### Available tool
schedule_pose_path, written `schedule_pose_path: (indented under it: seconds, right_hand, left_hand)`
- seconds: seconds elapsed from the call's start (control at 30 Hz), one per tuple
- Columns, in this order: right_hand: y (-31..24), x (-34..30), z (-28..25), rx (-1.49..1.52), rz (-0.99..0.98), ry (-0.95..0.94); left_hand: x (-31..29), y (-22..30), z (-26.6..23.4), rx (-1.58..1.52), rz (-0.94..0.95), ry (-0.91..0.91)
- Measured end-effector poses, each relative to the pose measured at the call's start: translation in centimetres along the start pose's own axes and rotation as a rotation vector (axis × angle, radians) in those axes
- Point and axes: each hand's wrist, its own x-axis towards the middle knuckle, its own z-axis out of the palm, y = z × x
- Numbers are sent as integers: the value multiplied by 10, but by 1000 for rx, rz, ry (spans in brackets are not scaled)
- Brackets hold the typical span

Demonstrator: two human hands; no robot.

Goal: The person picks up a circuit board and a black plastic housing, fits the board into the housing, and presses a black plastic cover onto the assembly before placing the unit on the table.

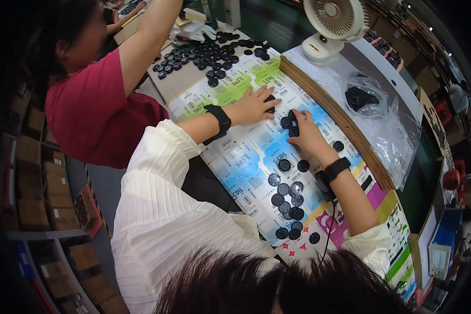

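Observation:
My left hand [252, 108] lies palm down on the printed sheets [240, 152], fingers spread, with a black round disc [270, 103] under its fingertips. To its right, my right hand [310, 135] has its thumb and fingers curled round a black disc [294, 131]; other discs [286, 122] touch or sit close beside it. What lies under the right palm is hidden. Nearer to me, loose discs [284, 165] are scattered on the sheets, and a cluster of several [283, 189], some with clear shiny tops, lies left of my right forearm.
A big pile of black discs [214, 55] covers the far end, beside a white glove [199, 32]. A wooden strip [340, 123] edges the right side. Beyond it stand a white fan [332, 26] and a plastic bag [374, 99]. A person in red [97, 104] works at the left.

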Motion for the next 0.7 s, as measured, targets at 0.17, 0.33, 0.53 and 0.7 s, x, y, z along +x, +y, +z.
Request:
schedule_pose_path:
  seconds: [0.17, 0.33, 0.53, 0.7]
  right_hand:
    - [-7, -14, -9, 125, -62, 12]
    - [14, -57, -33, 286, -71, 100]
    - [57, -111, -65, 290, 75, 236]
    - [98, -111, -62, 103, 248, 211]
  left_hand:
    - [-4, -49, -2, 132, -47, 62]
    - [-5, -78, -2, 281, -170, 93]
    - [4, -42, -16, 232, -222, 123]
    - [9, 11, -16, -264, 158, -18]
